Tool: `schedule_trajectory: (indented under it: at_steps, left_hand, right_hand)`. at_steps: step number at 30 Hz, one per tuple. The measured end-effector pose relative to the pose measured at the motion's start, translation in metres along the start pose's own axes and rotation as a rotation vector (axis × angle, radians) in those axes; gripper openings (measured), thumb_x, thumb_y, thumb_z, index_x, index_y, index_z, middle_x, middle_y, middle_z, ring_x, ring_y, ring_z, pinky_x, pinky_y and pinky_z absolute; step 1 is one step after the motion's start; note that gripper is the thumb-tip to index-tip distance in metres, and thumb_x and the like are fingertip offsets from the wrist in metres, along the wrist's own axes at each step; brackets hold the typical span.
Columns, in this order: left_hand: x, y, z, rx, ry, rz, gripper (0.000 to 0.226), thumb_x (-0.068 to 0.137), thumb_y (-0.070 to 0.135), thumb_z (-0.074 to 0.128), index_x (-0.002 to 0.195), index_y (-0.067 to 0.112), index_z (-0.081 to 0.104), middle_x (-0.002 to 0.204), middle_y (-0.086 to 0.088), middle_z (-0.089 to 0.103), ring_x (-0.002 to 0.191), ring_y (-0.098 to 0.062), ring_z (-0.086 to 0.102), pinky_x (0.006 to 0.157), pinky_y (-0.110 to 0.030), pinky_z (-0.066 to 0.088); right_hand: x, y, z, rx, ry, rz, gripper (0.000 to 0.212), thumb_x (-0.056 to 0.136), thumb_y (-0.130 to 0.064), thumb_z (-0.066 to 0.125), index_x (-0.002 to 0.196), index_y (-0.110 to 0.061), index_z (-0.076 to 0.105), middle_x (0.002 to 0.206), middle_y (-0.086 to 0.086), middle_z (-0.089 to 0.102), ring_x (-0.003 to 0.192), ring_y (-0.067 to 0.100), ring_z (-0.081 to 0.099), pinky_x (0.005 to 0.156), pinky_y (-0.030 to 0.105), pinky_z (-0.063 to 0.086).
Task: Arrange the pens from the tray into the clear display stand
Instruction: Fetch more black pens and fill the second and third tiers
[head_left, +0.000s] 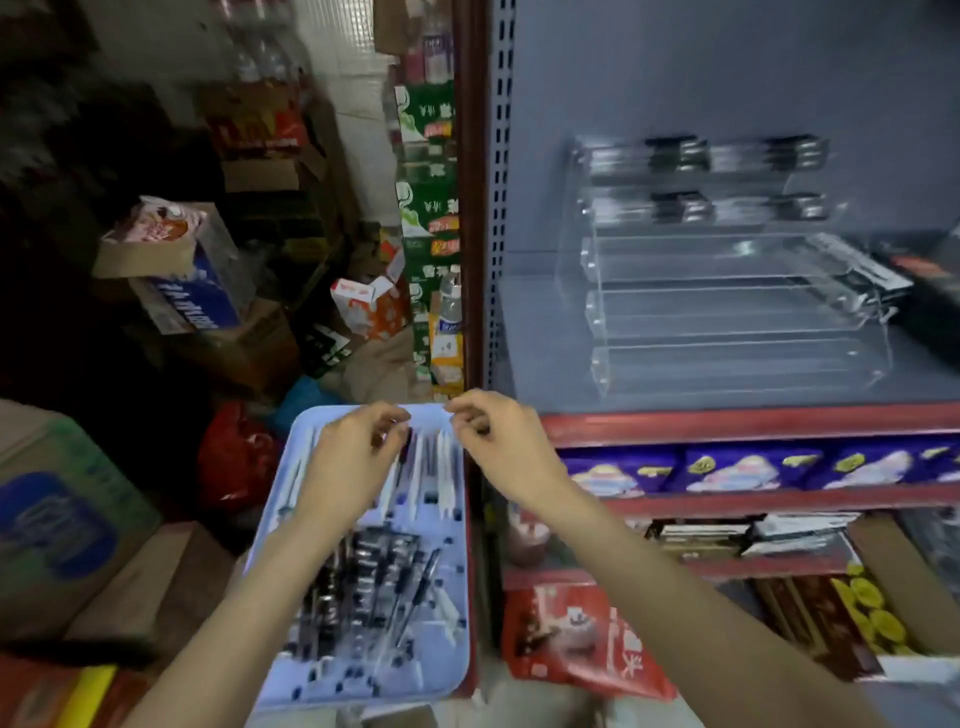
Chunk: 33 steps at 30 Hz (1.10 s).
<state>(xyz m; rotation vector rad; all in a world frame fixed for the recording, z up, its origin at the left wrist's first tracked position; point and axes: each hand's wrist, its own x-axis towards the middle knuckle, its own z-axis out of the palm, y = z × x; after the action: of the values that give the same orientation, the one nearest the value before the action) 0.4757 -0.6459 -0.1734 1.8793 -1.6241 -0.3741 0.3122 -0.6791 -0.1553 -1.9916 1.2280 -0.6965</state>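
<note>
Blue tray (291, 644), both hands over its far edge.
Left hand (353, 457) and right hand (498, 441) hover with curled fingers above the pens (363, 597); whether either holds one cannot be told.

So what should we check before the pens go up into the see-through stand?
1. Pens left in the tray: ok, clear pens are piled near, white ones far.
2. Left hand has a firm grip on a pen: cannot tell, fingers curl over the white pens, blurred.
3. Right hand holds something: cannot tell, fingertips curled at the tray's far edge.
4. Free rows in the clear display stand: ok, the lower tiers look empty, the top two hold pens.
5. Path to the shelf: ok, nothing is between the hands and the stand.
</note>
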Motion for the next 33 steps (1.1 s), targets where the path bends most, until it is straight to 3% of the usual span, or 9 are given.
schedule_trajectory:
  at_steps: [4, 8, 14, 18, 22, 27, 30, 32, 33]
  left_hand:
    - [-0.038, -0.079, -0.015, 0.020, -0.120, -0.113, 0.018, 0.093, 0.014, 0.054, 0.107, 0.011, 0.065, 0.090, -0.007, 0.067, 0.081, -0.023, 0.062, 0.069, -0.027, 0.042]
    - [-0.061, -0.132, -0.011, 0.062, -0.267, -0.163, 0.024, 0.095, 0.016, 0.051, 0.117, 0.009, 0.059, 0.117, -0.010, 0.059, 0.097, -0.023, 0.058, 0.083, -0.031, 0.046]
    - [-0.086, -0.160, 0.008, 0.156, -0.338, -0.093, 0.053, 0.093, 0.029, 0.055, 0.141, 0.015, 0.038, 0.150, -0.005, 0.030, 0.136, -0.024, 0.033, 0.110, -0.034, 0.032]
    - [-0.095, -0.166, 0.020, 0.239, -0.387, 0.071, 0.072, 0.093, 0.041, 0.050, 0.149, 0.017, 0.013, 0.158, 0.002, 0.004, 0.146, -0.016, 0.008, 0.119, -0.029, 0.014]
    - [-0.092, -0.174, 0.028, 0.311, -0.484, 0.122, 0.071, 0.095, 0.047, 0.039, 0.150, 0.018, 0.004, 0.159, 0.000, -0.002, 0.146, -0.015, -0.005, 0.119, -0.029, 0.002]
    - [-0.092, -0.176, 0.031, 0.289, -0.507, 0.111, 0.070, 0.096, 0.047, 0.037, 0.150, 0.020, 0.002, 0.158, 0.003, -0.003, 0.146, -0.013, -0.008, 0.118, -0.028, -0.001]
    - [-0.090, -0.177, 0.032, 0.259, -0.502, 0.111, 0.070, 0.096, 0.046, 0.039, 0.150, 0.021, 0.004, 0.159, 0.002, 0.000, 0.146, -0.014, -0.007, 0.119, -0.029, 0.001]
    - [-0.090, -0.179, 0.033, 0.235, -0.491, 0.114, 0.070, 0.095, 0.046, 0.041, 0.150, 0.021, 0.005, 0.159, 0.002, 0.001, 0.146, -0.014, -0.006, 0.120, -0.030, 0.002]
    - [-0.090, -0.179, 0.033, 0.214, -0.487, 0.114, 0.070, 0.095, 0.045, 0.042, 0.150, 0.021, 0.006, 0.159, 0.002, 0.001, 0.146, -0.013, -0.005, 0.120, -0.030, 0.002]
  right_hand:
    - [-0.015, -0.001, 0.076, -0.073, -0.194, 0.149, 0.032, 0.098, -0.008, 0.041, 0.128, -0.008, 0.053, 0.129, 0.010, 0.056, 0.112, 0.025, 0.055, 0.099, 0.028, 0.041]
    - [-0.027, 0.018, 0.127, -0.202, -0.305, 0.299, 0.038, 0.098, -0.016, 0.045, 0.136, -0.011, 0.044, 0.141, 0.013, 0.042, 0.115, 0.030, 0.053, 0.099, 0.038, 0.043]
    - [-0.047, 0.031, 0.166, -0.374, -0.100, 0.491, 0.047, 0.094, -0.028, 0.052, 0.136, -0.014, 0.035, 0.130, 0.017, 0.033, 0.123, 0.035, 0.031, 0.094, 0.040, 0.040]
    - [-0.055, 0.033, 0.178, -0.315, -0.047, 0.615, 0.055, 0.091, -0.030, 0.057, 0.134, -0.011, 0.028, 0.126, 0.019, 0.031, 0.119, 0.038, 0.034, 0.092, 0.041, 0.041]
    - [-0.048, 0.034, 0.179, -0.274, -0.023, 0.590, 0.052, 0.088, -0.022, 0.061, 0.128, -0.007, 0.032, 0.124, 0.022, 0.040, 0.116, 0.039, 0.043, 0.095, 0.043, 0.043]
    - [-0.036, 0.036, 0.181, -0.246, -0.044, 0.584, 0.047, 0.087, -0.017, 0.063, 0.123, 0.000, 0.038, 0.112, 0.022, 0.055, 0.094, 0.035, 0.059, 0.072, 0.032, 0.047]
    - [-0.031, 0.037, 0.180, -0.272, -0.078, 0.594, 0.034, 0.086, -0.019, 0.064, 0.107, 0.001, 0.046, 0.095, 0.017, 0.058, 0.082, 0.029, 0.058, 0.063, 0.027, 0.040]
    - [-0.029, 0.037, 0.179, -0.275, -0.086, 0.604, 0.022, 0.086, -0.018, 0.064, 0.079, -0.006, 0.046, 0.072, 0.008, 0.049, 0.069, 0.023, 0.049, 0.054, 0.025, 0.035]
    - [-0.027, 0.039, 0.179, -0.284, -0.087, 0.599, 0.033, 0.086, -0.017, 0.064, 0.066, -0.009, 0.039, 0.061, 0.005, 0.042, 0.060, 0.020, 0.045, 0.047, 0.026, 0.031]
